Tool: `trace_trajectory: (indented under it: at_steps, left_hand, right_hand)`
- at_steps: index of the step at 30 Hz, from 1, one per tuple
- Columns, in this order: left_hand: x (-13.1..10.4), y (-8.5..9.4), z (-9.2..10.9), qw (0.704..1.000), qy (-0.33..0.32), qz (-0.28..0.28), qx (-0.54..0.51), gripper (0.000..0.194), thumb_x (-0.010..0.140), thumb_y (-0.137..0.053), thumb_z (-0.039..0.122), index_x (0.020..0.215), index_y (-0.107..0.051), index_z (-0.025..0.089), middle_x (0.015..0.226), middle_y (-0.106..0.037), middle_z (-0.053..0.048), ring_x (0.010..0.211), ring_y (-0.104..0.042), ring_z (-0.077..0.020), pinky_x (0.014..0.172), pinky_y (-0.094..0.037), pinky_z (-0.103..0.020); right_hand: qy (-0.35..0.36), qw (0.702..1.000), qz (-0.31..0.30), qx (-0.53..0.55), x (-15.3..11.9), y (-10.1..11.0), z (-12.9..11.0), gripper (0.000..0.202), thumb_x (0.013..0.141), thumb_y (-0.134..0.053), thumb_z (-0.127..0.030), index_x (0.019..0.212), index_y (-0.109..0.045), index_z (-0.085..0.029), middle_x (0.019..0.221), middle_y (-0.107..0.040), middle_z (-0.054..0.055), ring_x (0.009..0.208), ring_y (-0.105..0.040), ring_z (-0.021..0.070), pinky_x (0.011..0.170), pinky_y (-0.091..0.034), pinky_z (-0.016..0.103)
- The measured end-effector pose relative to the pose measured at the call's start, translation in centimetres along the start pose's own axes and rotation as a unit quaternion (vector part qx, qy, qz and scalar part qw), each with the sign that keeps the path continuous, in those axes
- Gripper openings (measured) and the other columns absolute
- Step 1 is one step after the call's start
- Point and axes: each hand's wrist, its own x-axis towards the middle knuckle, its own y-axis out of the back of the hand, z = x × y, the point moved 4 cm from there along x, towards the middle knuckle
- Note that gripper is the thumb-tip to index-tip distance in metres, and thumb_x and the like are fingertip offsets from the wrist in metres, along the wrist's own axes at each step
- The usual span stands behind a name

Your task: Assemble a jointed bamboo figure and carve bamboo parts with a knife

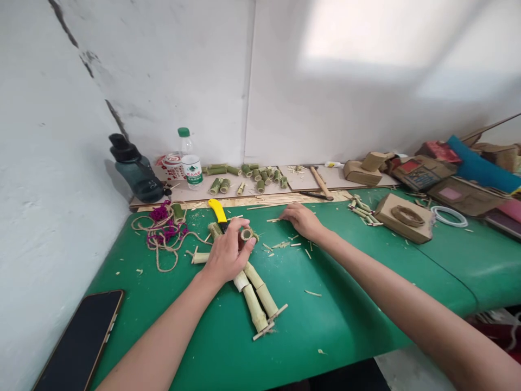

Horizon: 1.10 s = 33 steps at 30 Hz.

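Note:
My left hand is closed around a short bamboo tube, with its open end facing me. Below that hand lies a jointed figure of bamboo pieces, its two long legs ending in thin cross sticks. My right hand is stretched out to the far side of the green mat, fingertips pinched at a thin bamboo stick. A yellow-handled knife lies just beyond my left hand, its far part hidden.
Twine and purple cord lie tangled at left, near a phone. Cut bamboo tubes, a hammer and bottles line the back board. At right are a cardboard block and a bamboo bundle.

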Motion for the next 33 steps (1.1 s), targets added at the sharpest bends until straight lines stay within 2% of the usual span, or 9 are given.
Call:
trace_trajectory:
  at_steps: [6, 10, 12, 16, 20, 23, 26, 29, 33]
  left_hand:
    - [0.0, -0.1, 0.1, 1.0, -0.001, -0.005, 0.006, 0.04, 0.102, -0.052, 0.031, 0.136, -0.033, 0.026, 0.111, -0.064, -0.006, 0.076, -0.067, -0.0157, 0.064, -0.044, -0.027]
    - [-0.1, -0.1, -0.1, 1.0, -0.01, 0.023, -0.015, 0.04, 0.101, -0.054, 0.031, 0.135, -0.033, 0.027, 0.116, -0.062, -0.006, 0.073, -0.065, -0.0131, 0.065, -0.047, -0.027]
    - [-0.1, 0.1, -0.1, 0.996, -0.015, 0.069, -0.051, 0.037, 0.101, -0.055, 0.032, 0.133, -0.036, 0.026, 0.117, -0.06, -0.007, 0.073, -0.063, -0.0116, 0.067, -0.049, -0.027]
    - [-0.2, 1.0, 0.3, 0.97, -0.05, 0.202, -0.129, 0.032, 0.103, -0.054, 0.034, 0.128, -0.036, 0.026, 0.118, -0.055, -0.008, 0.079, -0.062, -0.0107, 0.071, -0.052, -0.027]
    - [-0.1, 1.5, 0.8, 0.953, -0.101, 0.246, -0.147, 0.034, 0.101, -0.058, 0.028, 0.127, -0.036, 0.027, 0.116, -0.054, -0.006, 0.076, -0.058, -0.0083, 0.064, -0.05, -0.022]
    - [0.0, 1.4, 0.9, 0.951, -0.125, 0.237, -0.152, 0.037, 0.099, -0.061, 0.022, 0.128, -0.038, 0.026, 0.116, -0.054, -0.006, 0.075, -0.057, -0.0072, 0.061, -0.049, -0.019]
    - [0.1, 1.4, 0.9, 0.948, -0.135, 0.238, -0.16, 0.038, 0.098, -0.063, 0.019, 0.127, -0.04, 0.026, 0.117, -0.053, -0.006, 0.078, -0.058, -0.0073, 0.063, -0.05, -0.018]
    - [0.1, 1.5, 1.1, 0.943, -0.137, 0.251, -0.173, 0.039, 0.097, -0.064, 0.019, 0.127, -0.041, 0.027, 0.117, -0.052, -0.006, 0.081, -0.06, -0.0077, 0.063, -0.051, -0.018]
    - [0.1, 1.4, 1.1, 0.941, -0.133, 0.25, -0.186, 0.039, 0.097, -0.065, 0.02, 0.127, -0.041, 0.028, 0.117, -0.052, -0.005, 0.082, -0.061, -0.0083, 0.064, -0.051, -0.018]
  right_hand:
    - [0.005, 0.998, -0.057, 0.008, -5.7, 2.3, -2.4, 0.036, 0.097, -0.044, -0.008, 0.101, -0.077, -0.023, 0.096, -0.074, 0.008, 0.095, -0.062, 0.0242, 0.08, -0.049, 0.033]
    - [-0.11, 0.991, 0.068, 0.021, -7.6, 3.0, -5.8, 0.028, 0.1, -0.048, -0.019, 0.1, -0.076, -0.024, 0.092, -0.075, 0.009, 0.089, -0.066, 0.0254, 0.079, -0.052, 0.037]
    - [-0.145, 0.983, 0.1, 0.044, -7.7, 1.8, -8.7, 0.025, 0.097, -0.053, -0.02, 0.102, -0.076, -0.026, 0.095, -0.077, 0.007, 0.088, -0.069, 0.0249, 0.078, -0.055, 0.037]
    - [-0.174, 0.982, 0.058, 0.053, -6.2, -1.8, -14.6, 0.031, 0.089, -0.053, -0.012, 0.102, -0.075, -0.03, 0.096, -0.079, 0.001, 0.086, -0.073, 0.0222, 0.077, -0.057, 0.033]
    - [-0.177, 0.983, 0.019, 0.038, -4.2, -2.5, -17.1, 0.031, 0.088, -0.052, -0.012, 0.096, -0.075, -0.029, 0.09, -0.077, 0.0, 0.086, -0.071, 0.0225, 0.077, -0.054, 0.031]
    - [-0.207, 0.978, -0.011, 0.015, -3.7, -1.5, -15.9, 0.03, 0.088, -0.052, -0.011, 0.097, -0.078, -0.024, 0.092, -0.078, 0.003, 0.089, -0.072, 0.0231, 0.08, -0.051, 0.029]
    - [-0.262, 0.965, 0.002, 0.006, -4.8, 0.0, -12.5, 0.031, 0.087, -0.053, -0.01, 0.101, -0.078, -0.02, 0.097, -0.079, 0.005, 0.093, -0.072, 0.0237, 0.083, -0.05, 0.029]
    - [-0.327, 0.945, 0.019, -0.019, -7.5, 1.5, -7.8, 0.029, 0.086, -0.054, -0.011, 0.1, -0.079, -0.016, 0.097, -0.08, 0.01, 0.09, -0.073, 0.027, 0.079, -0.05, 0.032]
    - [-0.428, 0.899, 0.029, -0.086, -12.5, 3.9, -1.5, 0.028, 0.087, -0.057, -0.017, 0.103, -0.08, -0.019, 0.098, -0.081, 0.01, 0.094, -0.074, 0.0278, 0.075, -0.049, 0.031]
